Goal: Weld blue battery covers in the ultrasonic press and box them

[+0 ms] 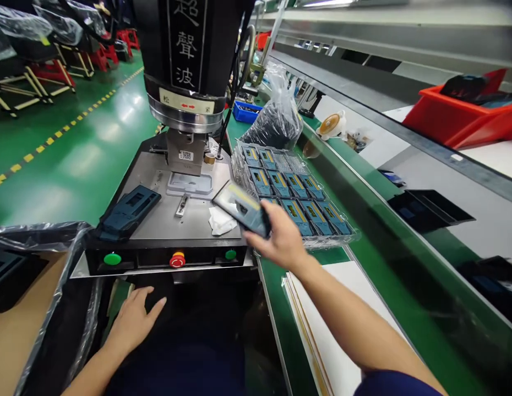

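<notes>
My right hand (pixel 281 234) grips the near end of a dark plastic housing panel (pixel 244 208) with a clear window and a yellow strip, tilted above the right edge of the machine's metal plate (pixel 190 223). Below the machine's front edge, my left hand (pixel 134 316) hangs with fingers apart and nothing in it. A dark blue-grey plastic housing (pixel 134 206) lies at the plate's left side. Under the ultrasonic welder's horn (pixel 185 157) sits a pale fixture (pixel 192 184). A crumpled white cloth or paper (pixel 222 221) lies beneath the held panel.
A clear blister tray (pixel 347 237) of similar panels stands on the green bench at right. Green buttons (pixel 113 258) and a red stop button (pixel 177 259) line the machine's front. A plastic-lined box (pixel 37 324) is at lower left, a red bin (pixel 458 118) at upper right.
</notes>
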Motion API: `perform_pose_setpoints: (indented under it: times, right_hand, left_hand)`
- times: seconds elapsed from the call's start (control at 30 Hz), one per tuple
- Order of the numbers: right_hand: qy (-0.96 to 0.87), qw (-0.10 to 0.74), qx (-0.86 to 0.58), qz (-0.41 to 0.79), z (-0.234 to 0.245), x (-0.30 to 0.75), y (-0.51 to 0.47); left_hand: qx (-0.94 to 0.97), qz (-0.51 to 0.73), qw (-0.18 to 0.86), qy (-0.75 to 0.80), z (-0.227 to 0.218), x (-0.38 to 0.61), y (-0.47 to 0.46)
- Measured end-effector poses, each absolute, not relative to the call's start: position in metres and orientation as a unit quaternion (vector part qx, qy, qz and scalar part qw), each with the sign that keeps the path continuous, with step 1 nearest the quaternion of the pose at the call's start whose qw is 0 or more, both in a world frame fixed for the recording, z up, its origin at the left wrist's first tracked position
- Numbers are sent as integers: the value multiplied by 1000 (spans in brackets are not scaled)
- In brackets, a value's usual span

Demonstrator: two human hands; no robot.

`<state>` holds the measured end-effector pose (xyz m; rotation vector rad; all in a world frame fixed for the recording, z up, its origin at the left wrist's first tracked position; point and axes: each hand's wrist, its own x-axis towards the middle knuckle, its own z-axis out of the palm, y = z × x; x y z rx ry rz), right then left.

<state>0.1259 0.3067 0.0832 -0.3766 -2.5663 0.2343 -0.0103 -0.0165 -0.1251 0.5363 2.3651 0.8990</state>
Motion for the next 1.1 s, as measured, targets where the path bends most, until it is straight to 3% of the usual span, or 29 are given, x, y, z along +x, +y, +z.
perform_pose_setpoints:
  times: [0.13, 0.37, 0.67, 1.1]
  right_hand:
    - [-907, 276, -317, 40, 97, 103, 402]
    - [-792, 174, -583, 43, 97, 65, 526]
    - [-761, 125, -635, 38, 79, 13, 594]
    - [-777, 91, -622, 37, 69, -11, 617]
  left_hand:
    - [276, 135, 205, 929, -180, -7, -31]
    - [307, 46, 171, 935, -190, -5, -32]
    - [305, 7, 144, 941, -199, 0, -24]
    - [310, -17, 142, 940, -200, -3, -12]
